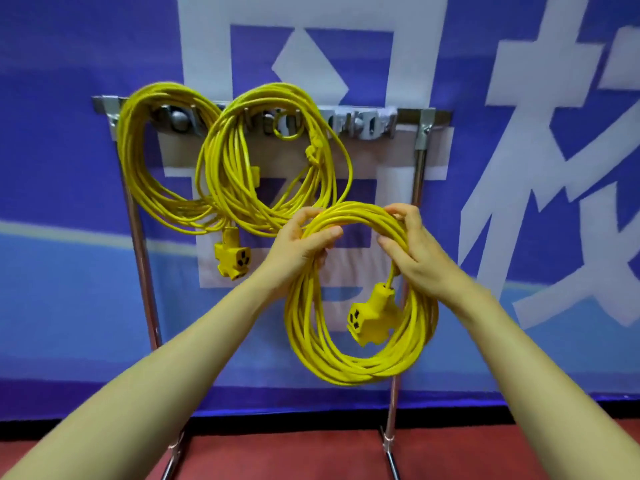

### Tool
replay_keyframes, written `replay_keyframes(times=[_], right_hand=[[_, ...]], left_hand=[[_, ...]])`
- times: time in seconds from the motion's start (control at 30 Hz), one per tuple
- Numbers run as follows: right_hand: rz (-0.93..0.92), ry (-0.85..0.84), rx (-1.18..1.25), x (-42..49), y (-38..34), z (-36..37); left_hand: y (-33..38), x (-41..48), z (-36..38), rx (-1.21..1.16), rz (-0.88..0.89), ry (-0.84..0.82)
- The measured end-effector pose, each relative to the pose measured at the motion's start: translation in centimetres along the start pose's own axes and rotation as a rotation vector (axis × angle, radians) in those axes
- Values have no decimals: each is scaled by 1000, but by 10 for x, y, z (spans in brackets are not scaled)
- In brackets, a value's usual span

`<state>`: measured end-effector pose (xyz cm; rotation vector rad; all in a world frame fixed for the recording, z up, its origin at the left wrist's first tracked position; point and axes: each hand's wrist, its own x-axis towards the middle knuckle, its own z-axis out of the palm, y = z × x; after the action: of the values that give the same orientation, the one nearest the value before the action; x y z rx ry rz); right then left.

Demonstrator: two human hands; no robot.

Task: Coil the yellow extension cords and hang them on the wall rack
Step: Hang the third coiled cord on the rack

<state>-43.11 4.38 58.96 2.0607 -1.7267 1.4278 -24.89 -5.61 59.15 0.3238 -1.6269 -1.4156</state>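
While your left hand (298, 247) and right hand (415, 251) both clasp the top of the limp coiled cord (346, 365) at centre frame, hold its loops bunched, as they look apt to slip.

Between left hand (298, 247) and right hand (415, 251): bright yellow coiled extension cord (360, 367), yellow socket block (369, 315) with black slots. Above them silver metal rack (440, 115); behind, blue fabric banner (69, 168), white characters; below, red floor (277, 452).
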Motion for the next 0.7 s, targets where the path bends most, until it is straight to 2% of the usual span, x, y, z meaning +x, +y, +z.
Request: replay_keyframes(times=[0.13, 0.27, 0.4, 0.53, 0.7], right_hand=[[143, -18, 250, 32, -8, -28], [230, -107, 356, 43, -11, -54], [298, -171, 365, 42, -12, -69], [320, -99, 399, 33, -12, -72], [376, -88, 348, 13, -4, -68]], left_hand=[[15, 29, 13, -83, 24, -9], [30, 49, 22, -56, -11, -74], [35, 59, 28, -32, -100, -181], [23, 57, 37, -26, -106, -202], [-2, 41, 42, 140, -149, -305]])
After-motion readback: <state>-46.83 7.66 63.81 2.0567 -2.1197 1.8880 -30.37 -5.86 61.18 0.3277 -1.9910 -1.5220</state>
